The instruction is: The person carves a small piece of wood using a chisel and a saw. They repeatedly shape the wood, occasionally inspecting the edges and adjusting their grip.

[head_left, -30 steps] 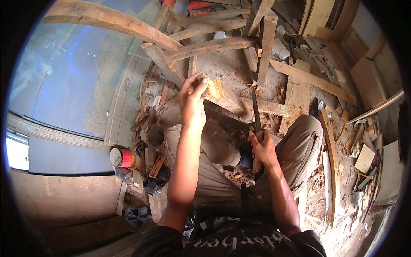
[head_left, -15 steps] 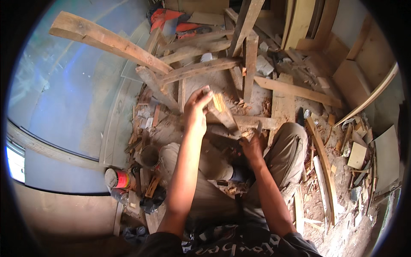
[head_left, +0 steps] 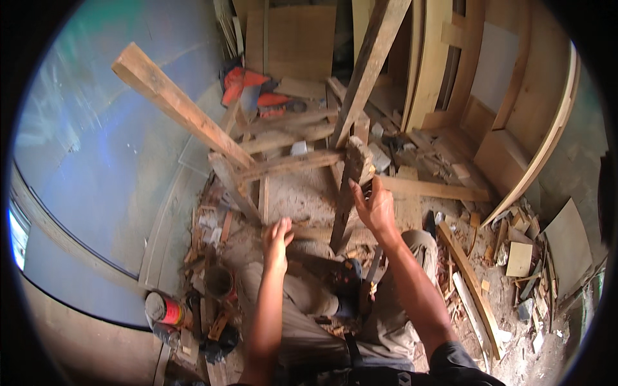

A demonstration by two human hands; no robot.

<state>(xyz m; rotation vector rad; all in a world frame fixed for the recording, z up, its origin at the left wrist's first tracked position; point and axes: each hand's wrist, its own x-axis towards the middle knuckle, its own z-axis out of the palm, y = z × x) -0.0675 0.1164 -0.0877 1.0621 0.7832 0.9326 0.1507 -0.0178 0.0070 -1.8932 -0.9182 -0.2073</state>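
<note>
My right hand (head_left: 376, 206) is closed around the upper part of a rough wooden post (head_left: 346, 202), whose end shows pale chipped wood. The post belongs, it seems, to the wooden frame (head_left: 293, 164) in front of me; its joint is not clear. Close to the frame's near rail (head_left: 309, 233), my left hand (head_left: 277, 243) has its fingers partly extended and holds nothing visible. Between my legs, by my right thigh, lies a narrow blade-like tool (head_left: 373, 270), its exact kind unclear.
A long beam (head_left: 187, 106) juts up at the left, and another (head_left: 373, 67) slants up at the centre. Paint-smeared blue panel (head_left: 96, 161) stands left, near a red-labelled can (head_left: 168, 311). Wood scraps (head_left: 473, 289) litter the right floor. Boards (head_left: 425, 71) lean behind.
My left hand has let go of the post's end and dropped lower. My right hand has left the blade-like tool and risen to grip the post, which now stands more upright.
</note>
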